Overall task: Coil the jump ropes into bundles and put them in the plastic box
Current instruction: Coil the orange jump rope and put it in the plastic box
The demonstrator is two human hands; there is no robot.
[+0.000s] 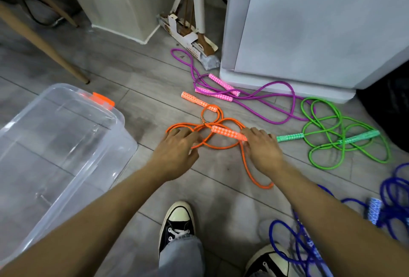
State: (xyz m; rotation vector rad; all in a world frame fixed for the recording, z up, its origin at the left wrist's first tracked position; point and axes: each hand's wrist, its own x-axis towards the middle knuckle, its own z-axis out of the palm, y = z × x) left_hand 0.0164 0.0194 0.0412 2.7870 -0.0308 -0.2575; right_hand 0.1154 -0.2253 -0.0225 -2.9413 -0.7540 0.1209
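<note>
Reaching for orange rope (223,146): left hand (177,152) flat on loops, right hand (262,149) touching handle (229,133), neither gripping. Next: gather loops.

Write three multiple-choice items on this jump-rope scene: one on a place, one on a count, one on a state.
1. Where does the plastic box stand?
A. on the floor, left of the orange rope
B. on top of the white cabinet
C. between the green and blue ropes

2. How many rope colours lie on the floor?
A. two
B. four
C. six

3. What state is the orange rope in?
A. bundled inside the box
B. spread in loose loops under both hands
C. hung on the chair leg

Answers: 1 A, the box sits at the left. 2 B, orange, purple rope, green rope, blue rope. 3 B, left hand and right hand reach onto its loops.
</note>
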